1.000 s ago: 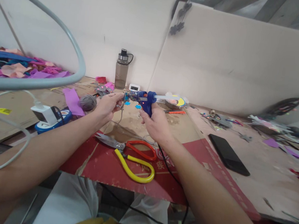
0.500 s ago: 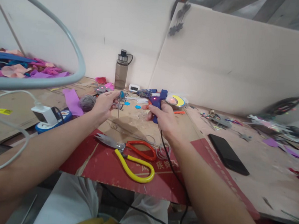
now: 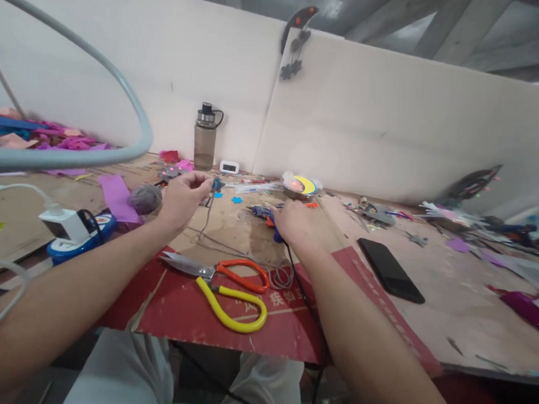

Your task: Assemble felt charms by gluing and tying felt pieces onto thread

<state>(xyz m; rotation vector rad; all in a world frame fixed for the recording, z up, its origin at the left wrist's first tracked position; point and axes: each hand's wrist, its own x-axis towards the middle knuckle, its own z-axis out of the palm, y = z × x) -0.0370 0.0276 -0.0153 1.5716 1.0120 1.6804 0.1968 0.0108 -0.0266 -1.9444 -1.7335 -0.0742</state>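
My left hand [image 3: 184, 200] is closed in a pinch on a small blue felt piece [image 3: 216, 186]. Grey yarn [image 3: 209, 217] hangs from that piece down to the cardboard. Lower and to the right, my right hand [image 3: 298, 224] is wrapped round a blue hot glue gun [image 3: 263, 213], now down at the tabletop; the hand covers most of its handle. Two small blue flower cut-outs, one of them this flower [image 3: 236, 200], lie between my hands. A ball of grey yarn [image 3: 145, 199] rests left of my left hand.
Scissors [image 3: 225, 286] with red and yellow handles lie in front of me. A phone [image 3: 390, 269] is on the right. At the back stand a water bottle [image 3: 205, 139] and a small white clock [image 3: 229, 167]. A power strip [image 3: 80, 237] and a grey hoop [image 3: 132, 104] are left.
My right hand has lowered the glue gun from mid-air to the tabletop. My left hand still pinches the blue piece, near the same spot. The view has tilted up and shifted slightly right.
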